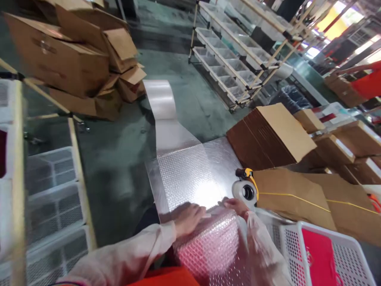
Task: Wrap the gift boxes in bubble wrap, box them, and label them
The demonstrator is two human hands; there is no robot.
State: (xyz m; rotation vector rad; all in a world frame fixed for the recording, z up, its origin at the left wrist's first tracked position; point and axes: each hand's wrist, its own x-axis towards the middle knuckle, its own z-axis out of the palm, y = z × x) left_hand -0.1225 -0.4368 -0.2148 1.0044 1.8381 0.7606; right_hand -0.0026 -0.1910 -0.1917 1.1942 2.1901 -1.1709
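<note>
At the near end of the worktop [224, 157] lies a pink bundle [208, 248] under bubble wrap [183, 172]; the left hand [188, 218] rests over the bundle's far left edge, fingers close together, though I cannot tell whether its grip is clamped on the wrap; the right hand [237, 206] is at the far right corner, fingers bent against the wrap, its grip likewise too unclear to call; from the hands the wrap runs over the worktop and past its far edge, where it curls; just beside the right hand is a tape roll [239, 190] with a yellow and black dispenser [251, 181]; farther right are a carton stack [268, 137] and flat cardboard [293, 184] with yellow straps [293, 194]; near right, a white basket [351, 254] holds a red item [320, 254]; on the left, a rack [18, 151] carries mesh baskets [53, 198]; far left are open boxes [68, 65]; far right, clear bins [214, 69].
</note>
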